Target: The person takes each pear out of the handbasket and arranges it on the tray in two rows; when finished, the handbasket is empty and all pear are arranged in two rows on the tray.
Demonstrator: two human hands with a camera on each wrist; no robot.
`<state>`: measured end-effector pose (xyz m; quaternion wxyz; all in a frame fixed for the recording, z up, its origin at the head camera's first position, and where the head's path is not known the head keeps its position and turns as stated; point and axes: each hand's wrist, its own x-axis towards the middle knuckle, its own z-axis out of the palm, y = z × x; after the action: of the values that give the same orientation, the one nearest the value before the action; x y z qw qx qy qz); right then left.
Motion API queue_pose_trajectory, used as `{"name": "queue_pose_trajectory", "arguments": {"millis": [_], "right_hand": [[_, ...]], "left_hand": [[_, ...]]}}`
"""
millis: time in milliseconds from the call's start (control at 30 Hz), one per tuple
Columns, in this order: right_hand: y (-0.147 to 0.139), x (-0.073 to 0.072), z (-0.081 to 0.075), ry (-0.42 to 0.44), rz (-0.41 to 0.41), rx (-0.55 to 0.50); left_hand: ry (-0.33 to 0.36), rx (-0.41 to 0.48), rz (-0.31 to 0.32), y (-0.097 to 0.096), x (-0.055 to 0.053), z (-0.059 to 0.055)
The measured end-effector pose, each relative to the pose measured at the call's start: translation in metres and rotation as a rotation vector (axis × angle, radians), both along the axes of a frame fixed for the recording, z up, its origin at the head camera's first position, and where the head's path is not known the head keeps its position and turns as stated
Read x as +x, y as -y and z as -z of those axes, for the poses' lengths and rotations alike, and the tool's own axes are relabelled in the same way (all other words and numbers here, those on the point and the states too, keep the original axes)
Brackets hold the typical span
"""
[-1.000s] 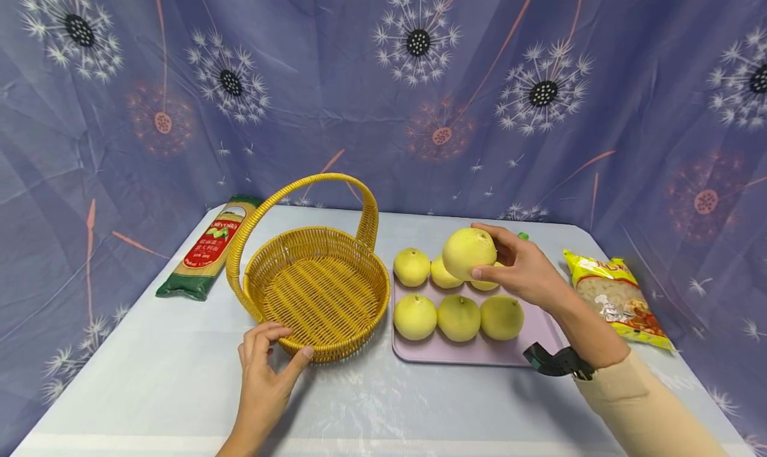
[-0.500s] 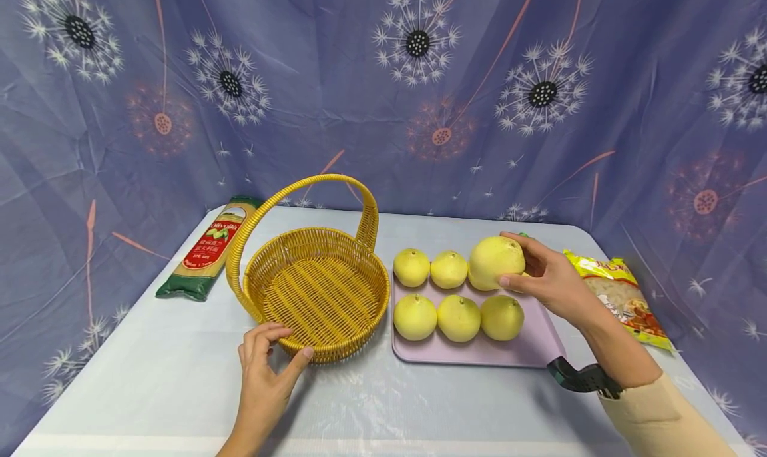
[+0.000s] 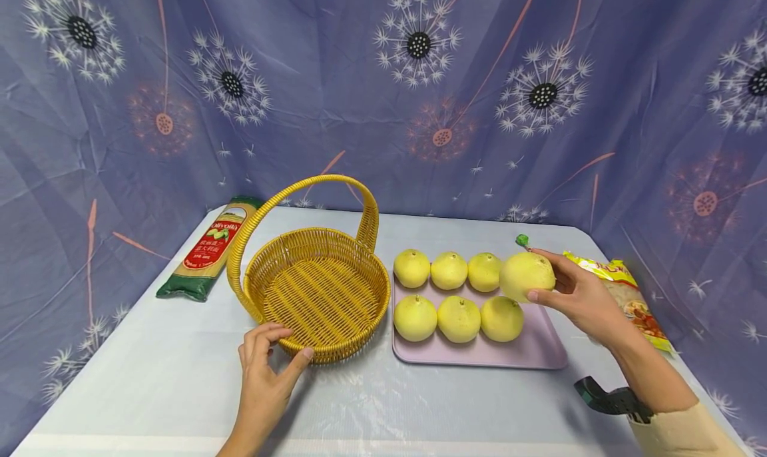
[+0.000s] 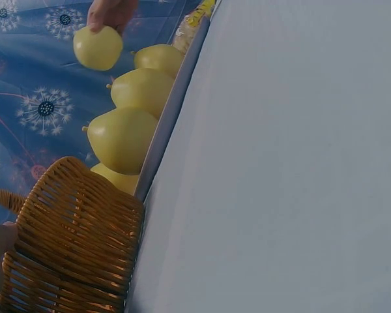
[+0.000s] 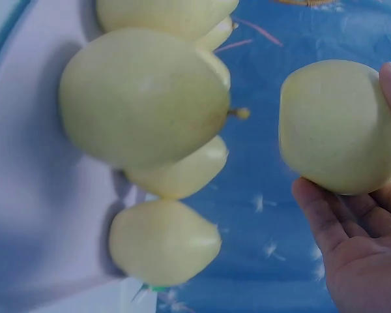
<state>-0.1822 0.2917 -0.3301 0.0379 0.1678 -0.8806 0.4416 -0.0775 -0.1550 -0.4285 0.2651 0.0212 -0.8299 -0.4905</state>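
In the head view, my right hand (image 3: 575,290) grips a round yellow-green pomelo (image 3: 526,277) over the right part of the pink tray (image 3: 479,357). The right wrist view has this pomelo (image 5: 339,127) between thumb and fingers, with blue cloth behind it. Several similar pomelos (image 3: 459,318) sit on the tray in two rows. At the near left rim of the yellow wicker basket (image 3: 323,297), my left hand (image 3: 266,377) holds on with thumb and fingers; the basket holds nothing and its tall handle stands upright. The left wrist view shows the basket's woven side (image 4: 72,241).
A red and green pasta packet (image 3: 206,250) lies behind the basket at left. To the right of the tray is a yellow food bag (image 3: 641,307), partly behind my right arm. A small green object (image 3: 522,240) stands behind the tray. Patterned blue cloth (image 3: 335,77) hangs behind the table.
My right hand has moved right with its pomelo, from over the tray's back row to the row's right end, and a little lower. The left hand and basket stay put.
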Motion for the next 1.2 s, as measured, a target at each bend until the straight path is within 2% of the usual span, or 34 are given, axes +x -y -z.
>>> {"name": "queue_pose_trajectory", "arguments": {"millis": [333,500,900,1200], "right_hand": [[-0.022,0.007,0.013,-0.017,0.032,0.066],[-0.030,0.008,0.022,0.014,0.041,0.074],[-0.045,0.011,0.045,0.110,0.129,0.124],[-0.053,0.008,0.060,0.142,0.107,0.139]], "left_hand": [[-0.011,0.004,0.005,0.000,0.000,0.000],[-0.015,-0.004,0.002,0.000,-0.001,0.000],[-0.004,0.005,-0.011,0.000,-0.001,0.001],[-0.012,0.005,-0.009,0.000,0.000,0.002]]}}
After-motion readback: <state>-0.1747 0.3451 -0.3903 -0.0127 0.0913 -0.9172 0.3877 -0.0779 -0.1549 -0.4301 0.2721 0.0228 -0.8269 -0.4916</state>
